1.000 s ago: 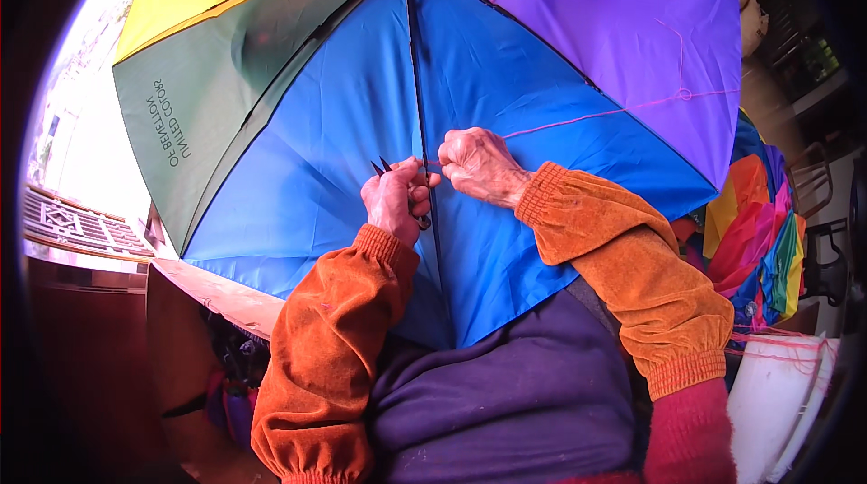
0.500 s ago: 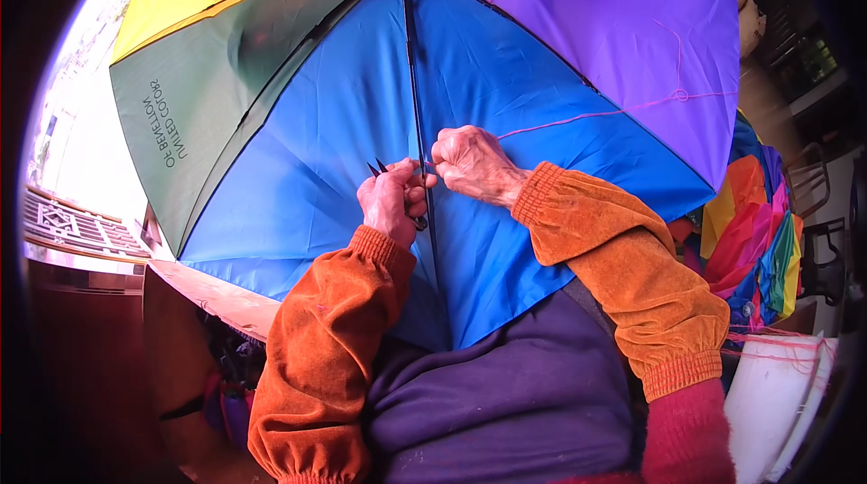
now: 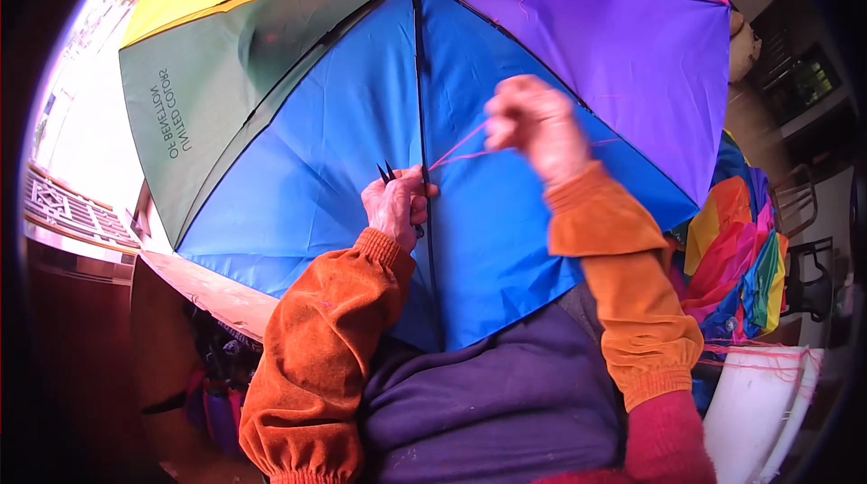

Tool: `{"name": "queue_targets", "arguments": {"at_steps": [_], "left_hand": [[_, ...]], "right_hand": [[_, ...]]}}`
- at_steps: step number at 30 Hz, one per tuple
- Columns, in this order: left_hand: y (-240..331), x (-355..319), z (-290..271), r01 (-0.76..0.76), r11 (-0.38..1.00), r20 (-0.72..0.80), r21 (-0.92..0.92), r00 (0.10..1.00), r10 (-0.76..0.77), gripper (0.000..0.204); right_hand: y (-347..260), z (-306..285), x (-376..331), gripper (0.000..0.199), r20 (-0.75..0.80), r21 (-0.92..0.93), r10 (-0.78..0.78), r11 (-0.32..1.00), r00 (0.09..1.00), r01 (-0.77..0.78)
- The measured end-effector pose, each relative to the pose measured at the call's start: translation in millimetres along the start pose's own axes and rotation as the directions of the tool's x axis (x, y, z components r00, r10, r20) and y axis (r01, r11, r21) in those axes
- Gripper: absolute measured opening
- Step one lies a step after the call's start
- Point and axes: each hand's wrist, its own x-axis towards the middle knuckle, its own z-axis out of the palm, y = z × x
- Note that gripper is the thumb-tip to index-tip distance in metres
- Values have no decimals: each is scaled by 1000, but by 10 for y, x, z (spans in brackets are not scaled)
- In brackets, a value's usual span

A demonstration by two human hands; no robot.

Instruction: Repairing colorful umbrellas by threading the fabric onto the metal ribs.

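An open multicoloured umbrella (image 3: 316, 150) lies over my lap, its ribbed inside facing me. Small dark scissors (image 3: 386, 172) are held in my closed left hand (image 3: 394, 202), with their pointed tips sticking out above it. The thumb and fingers of that hand pinch at a black rib (image 3: 421, 105) running down the blue panel. My right hand (image 3: 544, 127), smeared by motion, is raised over the right part of the blue panel. Its closed fingers pull a pink thread (image 3: 462, 157), whose two strands stretch from the rib beside my left fingertips. A needle cannot be made out.
At the right, several folded colourful cloths (image 3: 731, 249) are heaped near a white cylinder-like object (image 3: 754, 394) with pink thread over it. A pale board edge (image 3: 212, 294) shows under the umbrella's left side. A dark chair (image 3: 810, 276) stands at far right.
My right hand has moved up and right, away from the rib, drawing the pink thread taut. My left hand stays at the rib with the scissors. The view has shifted slightly.
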Motion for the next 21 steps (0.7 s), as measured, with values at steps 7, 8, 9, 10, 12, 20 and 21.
{"name": "queue_targets", "arguments": {"at_steps": [7, 8, 9, 10, 12, 20, 21], "left_hand": [[11, -11, 10, 23, 999, -20, 40, 1000, -23, 11], [46, -50, 13, 21, 998, -4, 56, 1000, -21, 12], [83, -88, 10, 18, 997, 12, 74, 1000, -18, 13], [79, -69, 49, 23, 995, 38, 92, 999, -27, 14], [91, -39, 34, 30, 991, 35, 129, 999, -35, 13], [91, 103, 336, -562, 9, 473, 827, 705, 528, 12], [93, 86, 426, -640, -16, 533, 768, 625, 570, 12]], "right_hand": [[-1305, -941, -866, 16, -28, -342, -112, 935, 993, 96], [-1323, -939, -1022, 15, -22, -389, -44, 921, 999, 32], [-1302, -938, -1173, 14, -21, -434, 25, 900, 999, -31], [-1274, -961, -1337, 13, -33, -528, 82, 845, 996, -87], [-1113, -1057, -1566, 11, -14, -597, 193, 785, 981, -163], [-684, -1129, -1991, 8, -36, -513, 259, 824, 965, -241], [-690, -1135, -1974, 8, -33, -486, 258, 840, 966, -241]]}}
